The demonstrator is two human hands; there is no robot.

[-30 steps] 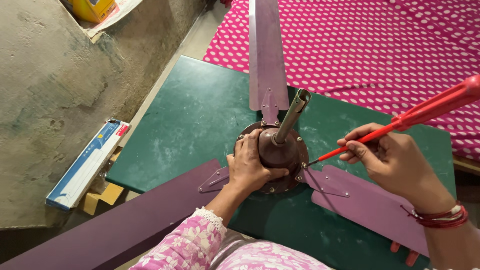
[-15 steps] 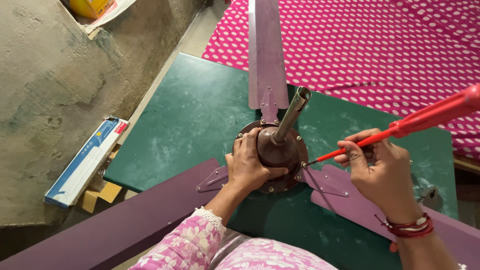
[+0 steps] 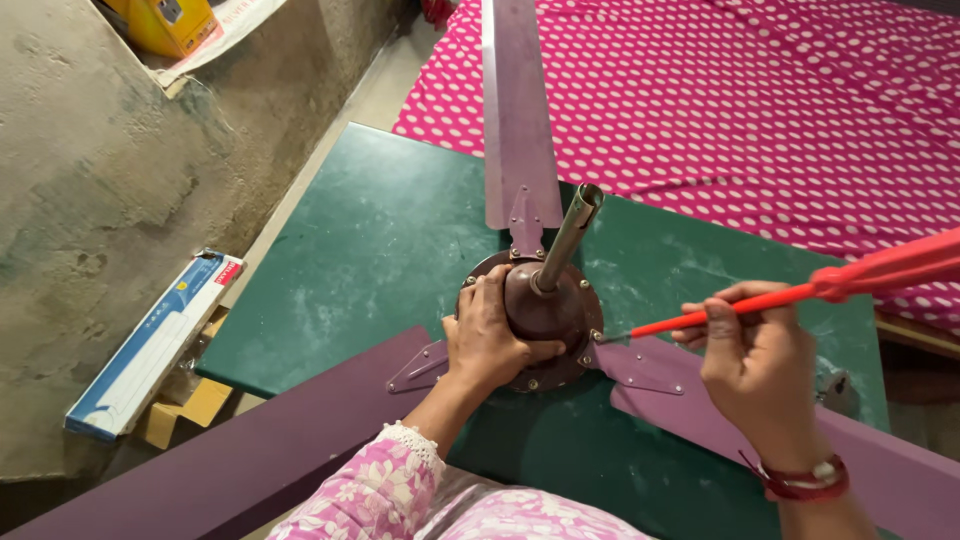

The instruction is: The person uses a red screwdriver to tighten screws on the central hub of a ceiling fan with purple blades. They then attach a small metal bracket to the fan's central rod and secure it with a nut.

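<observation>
The dark brown, domed metal motor housing of a purple-bladed ceiling fan [image 3: 535, 325] is steadied on the dark green bench [image 3: 380, 250] by the left hand [image 3: 487, 335], whose grip is wrapped over the housing's near-left side, fingers curled against the dome. A long red-handled screwdriver [image 3: 800, 290] is pinched in the closed grip of the right hand [image 3: 755, 365], low on the shaft, and its tip is set at a screw on the housing's rim, just left of that grip, where a purple blade bracket [image 3: 640, 365] is fastened. Whether the tip is seated in the screw head cannot quite be told from this angle.

The step is best done with the shaft kept in line with the screw, pressure applied along it, and the housing held firmly so that it cannot rotate; a tilted tip would be likely to slip.

Well to the left of the left grip, a long, flat blue-and-white carton with a red end label [image 3: 150, 345] lies on the floor over brown cardboard pieces [image 3: 185, 410]. Far beyond it, a yellow box [image 3: 170, 22] rests on white paper.
</observation>
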